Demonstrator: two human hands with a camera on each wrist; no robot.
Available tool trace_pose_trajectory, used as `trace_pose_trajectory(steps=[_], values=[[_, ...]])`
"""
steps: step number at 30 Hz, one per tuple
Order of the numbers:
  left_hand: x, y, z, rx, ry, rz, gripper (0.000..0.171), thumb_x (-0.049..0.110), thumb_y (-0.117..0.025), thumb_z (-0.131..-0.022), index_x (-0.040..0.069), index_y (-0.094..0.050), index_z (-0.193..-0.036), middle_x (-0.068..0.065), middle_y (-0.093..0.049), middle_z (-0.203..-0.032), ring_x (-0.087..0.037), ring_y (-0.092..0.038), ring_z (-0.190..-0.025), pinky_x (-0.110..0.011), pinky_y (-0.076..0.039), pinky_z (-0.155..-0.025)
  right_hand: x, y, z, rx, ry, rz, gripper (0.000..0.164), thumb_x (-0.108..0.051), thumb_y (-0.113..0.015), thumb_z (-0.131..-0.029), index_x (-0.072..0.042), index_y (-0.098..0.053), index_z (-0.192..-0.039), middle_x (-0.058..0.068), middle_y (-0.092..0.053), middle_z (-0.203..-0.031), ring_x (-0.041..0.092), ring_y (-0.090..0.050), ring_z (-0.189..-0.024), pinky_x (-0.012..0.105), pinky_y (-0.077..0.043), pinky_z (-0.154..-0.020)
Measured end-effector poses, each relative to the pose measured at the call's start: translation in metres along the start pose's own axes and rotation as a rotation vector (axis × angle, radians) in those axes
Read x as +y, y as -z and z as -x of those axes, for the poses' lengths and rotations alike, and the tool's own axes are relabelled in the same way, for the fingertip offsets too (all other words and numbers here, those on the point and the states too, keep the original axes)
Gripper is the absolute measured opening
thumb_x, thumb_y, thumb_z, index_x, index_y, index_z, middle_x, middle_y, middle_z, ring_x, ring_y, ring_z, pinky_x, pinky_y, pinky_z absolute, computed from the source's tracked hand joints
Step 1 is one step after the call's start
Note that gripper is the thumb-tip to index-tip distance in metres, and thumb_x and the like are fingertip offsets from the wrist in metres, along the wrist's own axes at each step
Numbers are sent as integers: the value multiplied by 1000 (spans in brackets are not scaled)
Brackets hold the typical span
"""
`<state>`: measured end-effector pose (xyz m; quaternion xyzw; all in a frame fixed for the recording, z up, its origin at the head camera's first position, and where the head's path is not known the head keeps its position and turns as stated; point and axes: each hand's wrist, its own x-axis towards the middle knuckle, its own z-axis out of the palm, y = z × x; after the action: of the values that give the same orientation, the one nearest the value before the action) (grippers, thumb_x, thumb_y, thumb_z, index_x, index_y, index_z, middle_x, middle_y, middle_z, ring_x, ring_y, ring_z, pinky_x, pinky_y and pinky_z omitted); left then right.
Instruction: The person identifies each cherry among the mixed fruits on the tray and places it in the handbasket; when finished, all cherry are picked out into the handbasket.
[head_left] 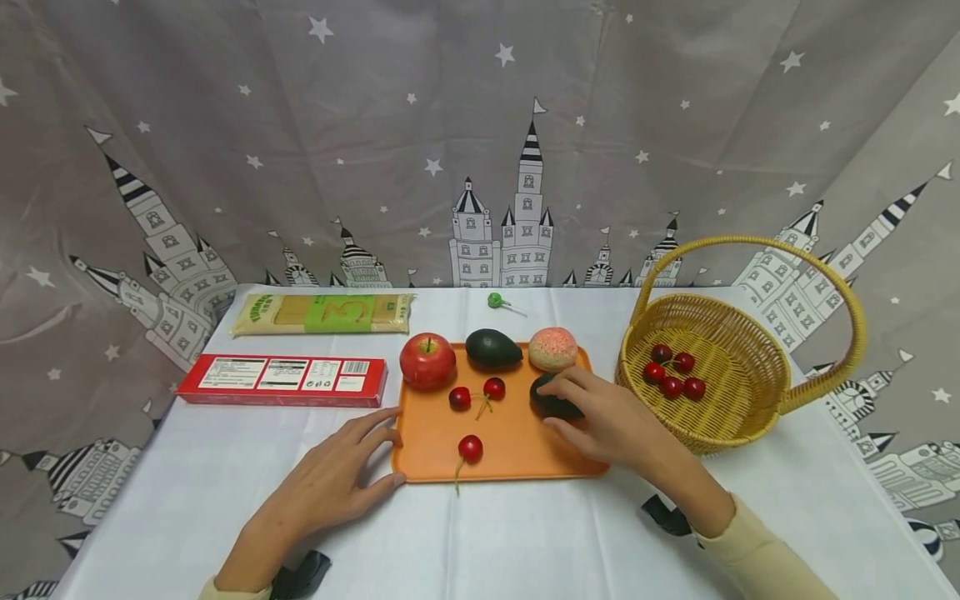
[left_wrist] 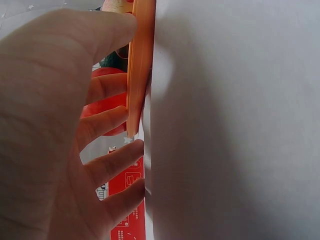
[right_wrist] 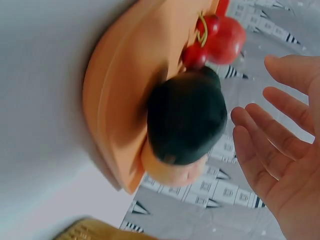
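My left hand [head_left: 330,472] is at the left edge of an orange tray [head_left: 513,452], with relaxed, spread fingers. In the left wrist view its thumb and some fingertips touch the tray's rim. Over the tray's right side hovers my right hand [head_left: 603,417], its fingertips overlapping a dark green avocado [head_left: 553,407] in the head view. The right wrist view shows those fingers loosely extended, with a gap between them and the avocado. A second avocado [head_left: 492,348], a pinkish peach [head_left: 553,348], a red apple [head_left: 427,361], a joined cherry pair [head_left: 493,388] and a single cherry [head_left: 470,449] also lie on the tray.
To the right stands a yellow wicker basket [head_left: 750,425] with a tall handle and several cherries [head_left: 672,387] inside. At left lie a red box [head_left: 281,381] and a pasta packet [head_left: 322,313]. A green lollipop [head_left: 496,300] lies behind the tray, before a grey curtain [head_left: 375,125].
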<state>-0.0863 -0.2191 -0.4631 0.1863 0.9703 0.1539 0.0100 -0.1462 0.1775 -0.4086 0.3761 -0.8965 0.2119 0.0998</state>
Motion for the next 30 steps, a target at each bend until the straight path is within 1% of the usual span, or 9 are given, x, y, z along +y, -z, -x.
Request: trace_pose_trajectory(steps=[7, 10, 14, 18, 23, 30], values=[[0, -1, 0, 4, -2, -3, 50, 55, -84, -88, 27, -69, -126, -5, -51, -164, -34, -50, -149, -63, -50, -113, -13, -10, -7, -71, 36, -23, 35, -26, -83, -95, -13, -74, -126, -1, -68, -121, 14, -67, -93, 28, -60, -78], [0, -1, 0, 8, -5, -2, 50, 55, -85, -88, 27, -69, -126, -5, -51, -164, -34, -50, -149, -64, -50, -113, -18, -15, -10, -103, 49, -15, 34, -27, -81, -97, -15, -74, -128, -2, -68, -121, 12, -66, -99, 30, -61, -82], [0, -2, 0, 7, -7, 0, 50, 54, -85, -88, 27, -69, -127, -5, -51, -164, -34, -50, -149, -64, -50, -113, -25, -21, -14, -127, 65, -10, 34, -25, -80, -96, -16, -74, -129, -4, -69, -121, 11, -66, -105, 32, -62, -88], [0, -1, 0, 3, -4, 2, 50, 54, -85, -88, 27, -69, -127, -5, -50, -164, -34, -50, -149, -63, -50, -113, -33, -26, -18, -152, 80, -26, 34, -26, -80, -97, -17, -74, -129, -4, -69, -121, 12, -68, -107, 32, -61, -89], [0, -1, 0, 6, -8, 3, 50, 54, -84, -88, 27, -69, -127, -5, -51, -164, -34, -51, -149, -64, -50, -113, -41, -34, -23, -196, 94, -40, 35, -29, -80, -98, -18, -74, -131, -2, -68, -123, 13, -66, -105, 28, -60, -87], [0, -1, 0, 8, -10, 4, 48, 54, -84, -88, 28, -68, -125, -4, -51, -164, -34, -51, -148, -63, -51, -113, -53, -43, -31, -241, 127, -50, 34, -29, -78, -99, -20, -73, -131, -3, -68, -125, 13, -66, -108, 29, -60, -92]])
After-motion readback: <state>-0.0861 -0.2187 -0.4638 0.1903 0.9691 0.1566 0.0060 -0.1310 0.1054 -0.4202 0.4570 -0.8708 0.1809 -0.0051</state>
